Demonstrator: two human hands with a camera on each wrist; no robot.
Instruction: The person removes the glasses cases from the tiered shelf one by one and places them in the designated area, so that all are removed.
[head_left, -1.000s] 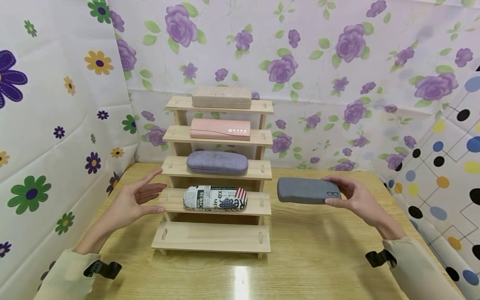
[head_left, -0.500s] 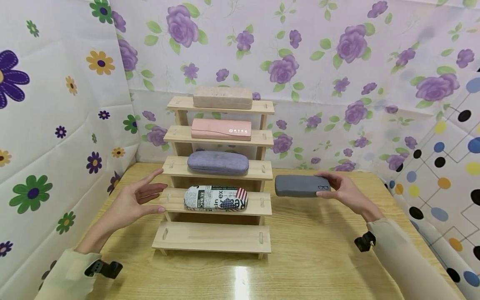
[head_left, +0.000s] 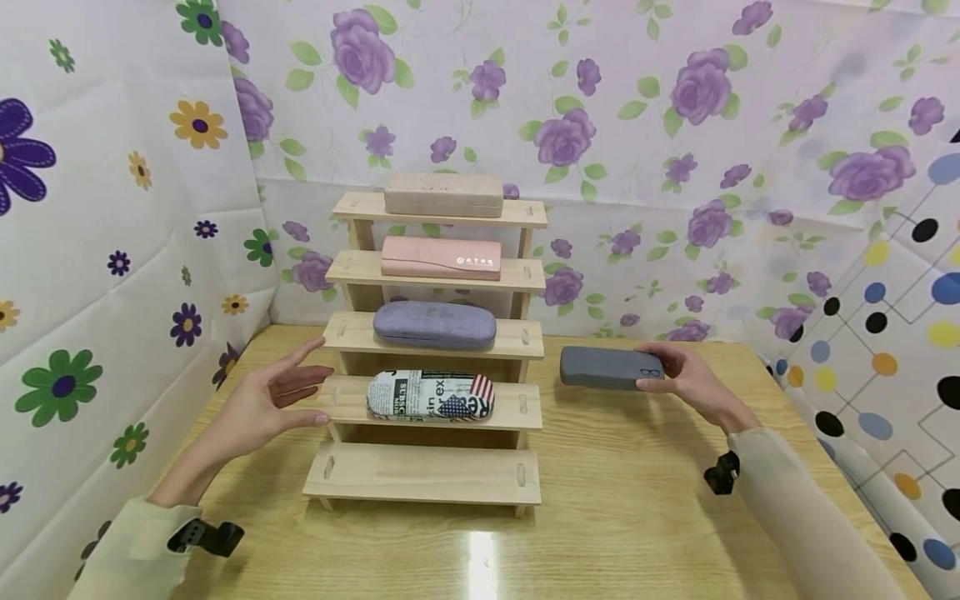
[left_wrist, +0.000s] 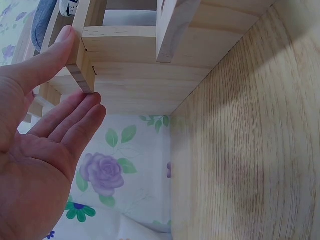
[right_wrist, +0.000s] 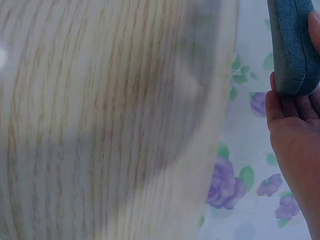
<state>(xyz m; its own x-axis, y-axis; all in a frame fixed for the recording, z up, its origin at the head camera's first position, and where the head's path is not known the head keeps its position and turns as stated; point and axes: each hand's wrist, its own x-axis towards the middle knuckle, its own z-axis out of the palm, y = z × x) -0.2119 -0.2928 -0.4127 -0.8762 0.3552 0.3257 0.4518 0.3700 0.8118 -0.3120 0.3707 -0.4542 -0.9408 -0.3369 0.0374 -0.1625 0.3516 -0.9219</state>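
A tiered wooden display rack [head_left: 422, 473] stands on the table. My left hand [head_left: 258, 400] is at its left side, and in the left wrist view the end of one shelf board [left_wrist: 80, 70] sits between my thumb and fingertips. My right hand [head_left: 693, 383] grips the right end of a grey-blue glasses case [head_left: 603, 368] marked with a small glasses outline, thumb in front and fingers behind. This case is held to the right of the rack, apart from it. A newspaper-print glasses case [head_left: 427, 395] lies on the shelf beside my left hand.
Higher shelves carry a purple-blue case [head_left: 435, 325], a pink case [head_left: 441, 258] and a beige case [head_left: 444, 196]. The wood-grain table [head_left: 600, 517] extends in front and to the right. Patterned cloth [head_left: 637, 167] encloses the back and sides.
My right hand has moved left and slightly away from me with the grey-blue case, then a little to the right again. The left hand stays at the rack.
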